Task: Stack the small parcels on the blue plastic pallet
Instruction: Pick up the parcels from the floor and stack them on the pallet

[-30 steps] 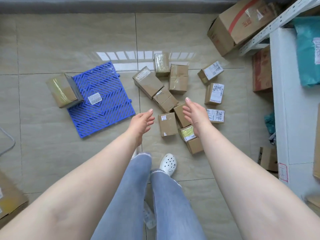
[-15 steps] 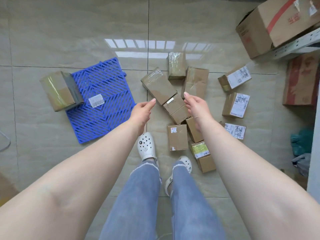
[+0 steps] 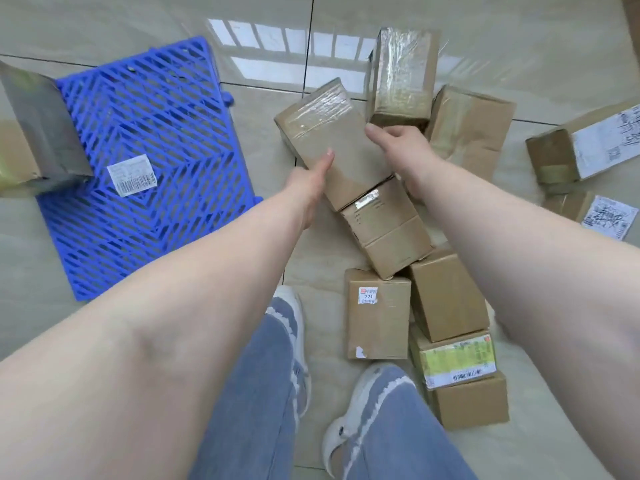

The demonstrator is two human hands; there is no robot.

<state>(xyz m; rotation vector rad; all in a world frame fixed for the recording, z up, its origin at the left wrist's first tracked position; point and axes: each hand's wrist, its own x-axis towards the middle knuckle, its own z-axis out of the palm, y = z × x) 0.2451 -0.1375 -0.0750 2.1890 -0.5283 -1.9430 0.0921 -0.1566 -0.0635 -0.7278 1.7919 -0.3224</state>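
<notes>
head view: a taped cardboard parcel (image 3: 332, 143) is gripped from both sides, left hand (image 3: 308, 183) on its near-left edge with the thumb laid up along the top face, right hand (image 3: 403, 152) on its far-right side with the fingers curled over the edge. so both hands are closed around the same box. whether it's lifted off the floor can't be told; its near end is touching the plain brown box (image 3: 388, 226) just below it.

the blue plastic pallet (image 3: 145, 133) is laid flat on the tiled floor (image 3: 104, 22) off to the left, with a barcode sticker (image 3: 132, 175) stuck on it. one parcel (image 3: 38, 133) is already sat on its left edge, partly cut off by the frame.

the rest of the small parcels are scattered on the floor around the held one: a heavily taped box (image 3: 400, 76) just behind the right hand, a box marked 221 (image 3: 377, 313) near the feet, one with a yellow-green label (image 3: 457, 358) beside it. white clogs (image 3: 341, 441) and blue jeans (image 3: 256, 393) are seen at the bottom.
</notes>
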